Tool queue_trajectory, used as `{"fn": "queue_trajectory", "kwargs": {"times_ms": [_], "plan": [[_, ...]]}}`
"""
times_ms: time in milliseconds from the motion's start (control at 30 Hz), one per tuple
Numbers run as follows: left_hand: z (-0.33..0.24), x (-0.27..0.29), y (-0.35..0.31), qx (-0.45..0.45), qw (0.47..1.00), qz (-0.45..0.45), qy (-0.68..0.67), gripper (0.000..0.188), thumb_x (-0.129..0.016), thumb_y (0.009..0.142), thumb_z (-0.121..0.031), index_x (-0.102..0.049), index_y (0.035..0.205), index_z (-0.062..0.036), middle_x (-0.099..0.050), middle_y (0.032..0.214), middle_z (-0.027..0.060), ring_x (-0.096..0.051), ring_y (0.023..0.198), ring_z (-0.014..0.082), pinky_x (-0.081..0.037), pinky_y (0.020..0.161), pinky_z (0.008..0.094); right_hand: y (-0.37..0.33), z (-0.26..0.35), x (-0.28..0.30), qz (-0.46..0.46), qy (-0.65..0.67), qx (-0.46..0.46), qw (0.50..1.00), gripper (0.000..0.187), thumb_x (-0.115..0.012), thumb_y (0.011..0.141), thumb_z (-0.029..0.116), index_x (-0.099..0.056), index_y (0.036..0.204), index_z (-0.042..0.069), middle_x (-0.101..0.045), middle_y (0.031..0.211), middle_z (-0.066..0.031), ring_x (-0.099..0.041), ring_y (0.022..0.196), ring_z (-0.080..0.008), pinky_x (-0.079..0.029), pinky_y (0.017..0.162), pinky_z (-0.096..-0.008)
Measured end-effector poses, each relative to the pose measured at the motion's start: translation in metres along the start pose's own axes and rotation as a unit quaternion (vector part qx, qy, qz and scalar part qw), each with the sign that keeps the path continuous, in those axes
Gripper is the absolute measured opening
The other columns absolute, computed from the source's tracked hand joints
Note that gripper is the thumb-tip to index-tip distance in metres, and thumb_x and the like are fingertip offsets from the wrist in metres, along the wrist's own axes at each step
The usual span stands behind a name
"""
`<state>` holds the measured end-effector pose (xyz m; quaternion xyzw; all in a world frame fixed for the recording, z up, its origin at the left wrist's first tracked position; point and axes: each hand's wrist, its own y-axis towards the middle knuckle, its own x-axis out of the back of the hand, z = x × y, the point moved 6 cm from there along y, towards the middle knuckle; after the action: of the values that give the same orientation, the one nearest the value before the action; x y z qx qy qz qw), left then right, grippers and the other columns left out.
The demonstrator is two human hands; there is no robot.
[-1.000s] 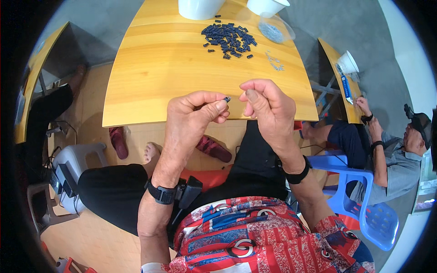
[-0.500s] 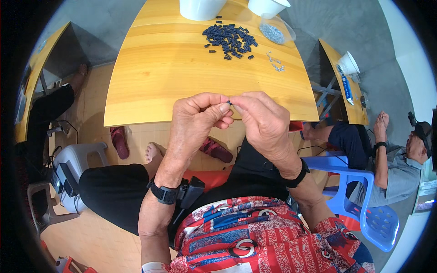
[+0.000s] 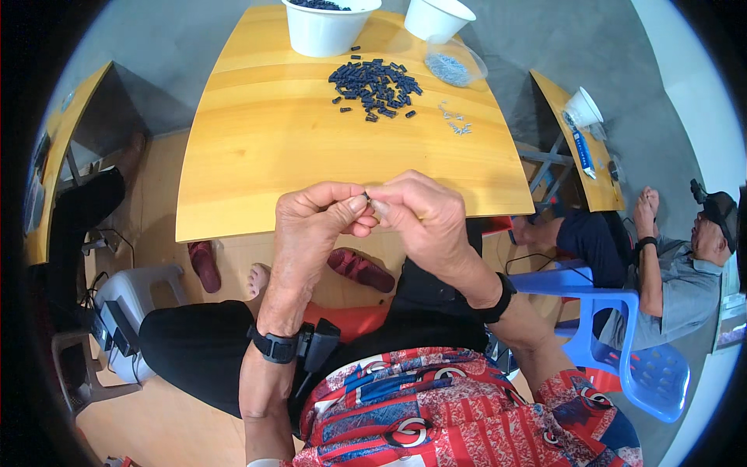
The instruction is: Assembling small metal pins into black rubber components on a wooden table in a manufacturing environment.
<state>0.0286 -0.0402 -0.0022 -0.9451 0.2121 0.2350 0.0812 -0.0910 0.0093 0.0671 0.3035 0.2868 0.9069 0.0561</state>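
Observation:
My left hand [image 3: 317, 222] and my right hand [image 3: 426, 218] meet fingertip to fingertip just above the table's near edge. Between the left thumb and forefinger is pinched a small black plastic piece [image 3: 366, 197], mostly covered by the fingers. The right thumb and forefinger close against the same spot; whether they hold a second small part cannot be seen. Farther back on the table lies a pile of short black plastic pieces [image 3: 377, 87]. To the right of the pile are several small silvery screws [image 3: 459, 127], scattered loosely.
On the wooden table [image 3: 257, 156], a white bucket [image 3: 327, 33] with black pieces stands behind the pile. Another white bucket [image 3: 437, 22] and a clear dish of silvery bits [image 3: 450, 68] are right of it. A person [image 3: 665, 272] sits at the right beside a blue plastic chair [image 3: 599, 311].
My hands have shifted slightly left and down in the picture, still pinched together. The view has tilted, so more of the buckets shows at the top.

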Motion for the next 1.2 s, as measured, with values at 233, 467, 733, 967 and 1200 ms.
{"fn": "queue_trajectory", "kwargs": {"times_ms": [233,467,733,967,1200], "plan": [[-0.008,-0.006,0.000,-0.030,0.999,0.041,-0.006,0.010,-0.062,0.083,-0.001,-0.068,0.092,0.0016,-0.067,0.077,0.0090,-0.064,0.067,0.0120,-0.054,0.061,0.0225,0.003,-0.019,0.007,0.024,0.191,-0.226,0.955,0.008,-0.060,0.085,0.002,-0.065,0.088,-0.003,-0.065,0.074,-0.0042,-0.056,0.058,-0.0055,-0.047,0.052,-0.0185],[-0.010,-0.004,-0.002,-0.046,0.998,0.045,0.027,0.010,-0.062,0.083,0.000,-0.067,0.091,0.0024,-0.066,0.075,0.0075,-0.062,0.066,0.0103,-0.053,0.061,0.0218,0.007,-0.016,0.002,0.042,0.143,-0.203,0.968,0.008,-0.059,0.084,0.001,-0.065,0.087,-0.003,-0.065,0.074,-0.0040,-0.056,0.056,-0.0055,-0.046,0.050,-0.0188],[-0.011,-0.006,-0.004,-0.067,0.996,0.041,0.047,0.009,-0.062,0.083,0.001,-0.067,0.090,0.0031,-0.066,0.073,0.0074,-0.062,0.064,0.0097,-0.052,0.060,0.0213,0.007,-0.010,0.005,0.056,0.113,-0.202,0.971,0.007,-0.059,0.084,0.000,-0.065,0.087,-0.002,-0.065,0.074,-0.0048,-0.057,0.058,-0.0062,-0.047,0.052,-0.0197],[-0.006,-0.007,-0.001,-0.068,0.994,0.009,0.081,0.008,-0.062,0.083,0.002,-0.068,0.088,0.0034,-0.066,0.073,0.0073,-0.062,0.064,0.0099,-0.053,0.059,0.0214,0.010,-0.016,-0.002,0.056,0.006,-0.117,0.992,0.004,-0.059,0.078,-0.001,-0.062,0.081,-0.001,-0.062,0.070,-0.0110,-0.062,0.062,-0.0185,-0.048,0.054,-0.0289],[0.008,0.000,0.006,-0.041,0.996,-0.014,0.073,0.008,-0.062,0.083,0.000,-0.068,0.088,0.0023,-0.066,0.072,0.0087,-0.062,0.063,0.0120,-0.052,0.057,0.0224,0.010,-0.035,-0.005,0.098,0.000,-0.129,0.987,0.008,-0.059,0.083,0.001,-0.063,0.090,-0.001,-0.062,0.072,-0.0034,-0.056,0.057,-0.0062,-0.045,0.050,-0.0197]]}}
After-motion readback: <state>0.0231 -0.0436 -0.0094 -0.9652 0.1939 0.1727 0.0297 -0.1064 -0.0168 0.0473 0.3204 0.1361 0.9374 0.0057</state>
